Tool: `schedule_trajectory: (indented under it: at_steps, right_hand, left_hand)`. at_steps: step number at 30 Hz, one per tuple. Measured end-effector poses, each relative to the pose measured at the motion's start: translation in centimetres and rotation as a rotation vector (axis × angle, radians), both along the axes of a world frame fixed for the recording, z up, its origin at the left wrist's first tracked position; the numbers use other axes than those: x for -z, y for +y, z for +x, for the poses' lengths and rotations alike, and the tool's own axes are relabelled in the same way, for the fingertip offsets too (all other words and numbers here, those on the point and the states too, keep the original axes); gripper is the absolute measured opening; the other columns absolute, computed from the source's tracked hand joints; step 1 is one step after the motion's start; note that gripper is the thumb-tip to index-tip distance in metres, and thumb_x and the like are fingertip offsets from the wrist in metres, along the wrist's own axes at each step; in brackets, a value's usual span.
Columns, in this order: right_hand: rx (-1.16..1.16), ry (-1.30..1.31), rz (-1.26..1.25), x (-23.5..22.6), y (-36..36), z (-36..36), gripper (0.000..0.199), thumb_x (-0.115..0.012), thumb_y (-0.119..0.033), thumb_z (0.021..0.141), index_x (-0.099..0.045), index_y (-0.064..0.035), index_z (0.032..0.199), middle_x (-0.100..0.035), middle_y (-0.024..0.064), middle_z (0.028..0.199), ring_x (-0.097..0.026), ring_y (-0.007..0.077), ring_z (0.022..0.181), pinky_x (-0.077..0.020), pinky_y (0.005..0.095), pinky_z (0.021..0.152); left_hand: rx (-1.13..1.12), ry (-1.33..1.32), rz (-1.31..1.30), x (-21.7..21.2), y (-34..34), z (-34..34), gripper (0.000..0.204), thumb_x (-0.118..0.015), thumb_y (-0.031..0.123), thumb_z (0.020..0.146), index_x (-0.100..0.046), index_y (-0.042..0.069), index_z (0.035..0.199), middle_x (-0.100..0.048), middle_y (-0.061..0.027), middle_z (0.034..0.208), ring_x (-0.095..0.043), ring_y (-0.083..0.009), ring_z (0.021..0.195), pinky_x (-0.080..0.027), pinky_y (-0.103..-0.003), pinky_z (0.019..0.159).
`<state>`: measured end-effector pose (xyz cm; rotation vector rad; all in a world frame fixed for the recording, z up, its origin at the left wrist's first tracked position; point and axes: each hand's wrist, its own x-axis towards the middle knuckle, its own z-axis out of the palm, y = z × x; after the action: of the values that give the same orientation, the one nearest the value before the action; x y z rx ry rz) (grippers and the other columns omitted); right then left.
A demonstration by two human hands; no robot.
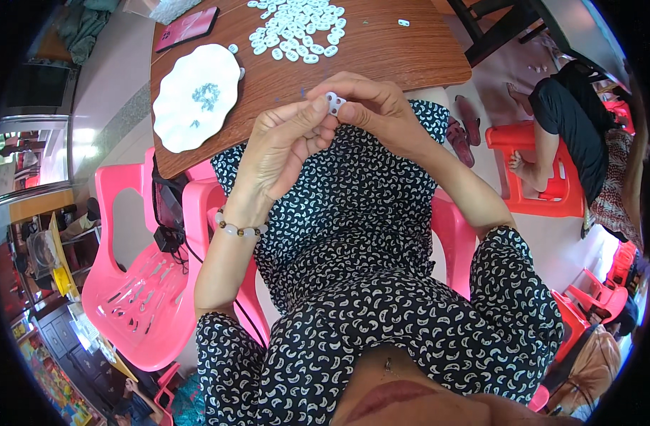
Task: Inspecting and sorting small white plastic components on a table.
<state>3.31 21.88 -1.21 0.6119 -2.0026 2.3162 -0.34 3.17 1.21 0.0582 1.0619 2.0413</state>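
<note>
A white piece (334,104) with dark spots shows between the left hand (289,138) and the right hand (381,113); beyond them, a white heap (296,32) sits on the brown, wood-grained table (403,60). Left of the hands, a white plate (170,106) bears blue-grey bits (206,96), with a pink chair (140,291) lower down. Nearer than the hands, the black dress (360,227) is scattered with white crescents, and far right is an orange-red stool (506,135).

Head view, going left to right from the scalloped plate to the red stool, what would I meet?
White scalloped plate → left hand → small white piece → right hand → slippers → red stool.
</note>
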Motion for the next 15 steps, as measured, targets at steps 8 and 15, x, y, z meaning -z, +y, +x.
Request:
schedule_trajectory:
  at_steps: [8,15]
  right_hand:
    - [0.018,-0.074,-0.044,-0.18,-0.43,0.36,0.041,-0.058,-0.03,0.092,-0.059,-0.0038,0.123,-0.058,0.0083,0.121,-0.056,0.0149,0.107,-0.046,0.0297,0.09]
    - [-0.024,-0.009,0.034,-0.31,-0.45,0.28,0.043,-0.057,-0.033,0.092,-0.059,-0.0035,0.123,-0.062,0.0084,0.118,-0.057,0.0148,0.107,-0.0455,0.0292,0.091]
  left_hand:
    - [0.032,-0.004,-0.038,-0.25,-0.24,-0.6,0.02,-0.065,0.015,0.088,-0.068,-0.002,0.098,-0.067,-0.0065,0.082,-0.062,-0.0103,0.072,-0.052,-0.022,0.069]
    - [0.05,-0.045,-0.018,0.04,-0.49,-0.71,0.021,-0.065,0.015,0.088,-0.067,-0.003,0.1,-0.067,-0.0062,0.084,-0.062,-0.01,0.073,-0.051,-0.022,0.07]
